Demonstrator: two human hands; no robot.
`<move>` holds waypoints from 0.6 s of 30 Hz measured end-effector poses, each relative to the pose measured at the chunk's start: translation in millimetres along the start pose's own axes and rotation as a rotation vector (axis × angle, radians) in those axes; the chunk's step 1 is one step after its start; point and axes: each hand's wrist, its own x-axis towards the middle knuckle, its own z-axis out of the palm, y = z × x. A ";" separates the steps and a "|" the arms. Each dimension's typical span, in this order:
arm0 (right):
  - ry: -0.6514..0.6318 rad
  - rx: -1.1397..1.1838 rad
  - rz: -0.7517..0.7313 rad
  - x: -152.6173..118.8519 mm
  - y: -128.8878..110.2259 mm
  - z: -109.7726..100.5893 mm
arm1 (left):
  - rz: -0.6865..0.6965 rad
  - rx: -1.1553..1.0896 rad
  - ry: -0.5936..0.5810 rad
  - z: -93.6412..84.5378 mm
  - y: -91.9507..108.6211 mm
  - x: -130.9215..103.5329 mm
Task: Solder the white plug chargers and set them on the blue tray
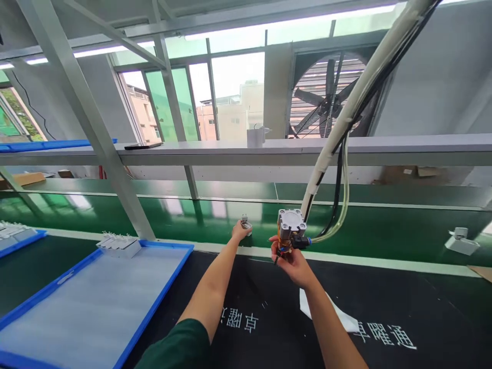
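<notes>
My left hand (239, 231) reaches out over the green belt. Its fingers are closed on a small white plug housing (247, 225) with metal prongs sticking up; my fingers partly cover it. Closer to me and to the right, my right hand (292, 267) is wrapped round the underside of a pneumatic tool (291, 225) with a square silver top and a black air fitting. The tool's lower end is hidden by my fingers. Cables and a pale air hose run up from it. Similar white housings (119, 246) stand grouped in a blue-rimmed tray (156, 302) on the left.
Beyond the black mat (249, 353) runs the green belt (184, 215), with another white housing (462, 241) at the right. White paper (338, 312) lies under my right forearm. A slanted metal post (103, 154), a shelf (215, 152) and a wrapped hose (346, 110) cross the space ahead.
</notes>
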 end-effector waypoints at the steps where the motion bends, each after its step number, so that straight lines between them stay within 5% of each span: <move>1: -0.006 -0.008 0.001 0.0 -1.1 -0.4 | 0.021 -0.016 -0.031 -4.6 -1.0 -5.7; 6: -0.019 0.007 0.022 -0.3 -8.6 -2.0 | 0.094 -0.131 -0.242 -35.9 -21.5 -75.1; 10: -0.009 0.067 0.043 -0.9 -12.7 0.0 | 0.209 -0.271 -0.617 -64.0 -34.8 -148.7; 13: 0.012 0.129 0.033 -0.8 -14.4 3.1 | 0.200 -0.238 -0.792 -71.9 -35.5 -184.4; 16: -0.006 0.142 0.029 -1.3 -16.6 5.3 | 0.225 -0.237 -0.843 -65.2 -34.1 -200.4; 18: -0.012 0.131 0.029 -1.9 -18.1 5.8 | 0.250 -0.245 -0.775 -55.9 -33.8 -204.6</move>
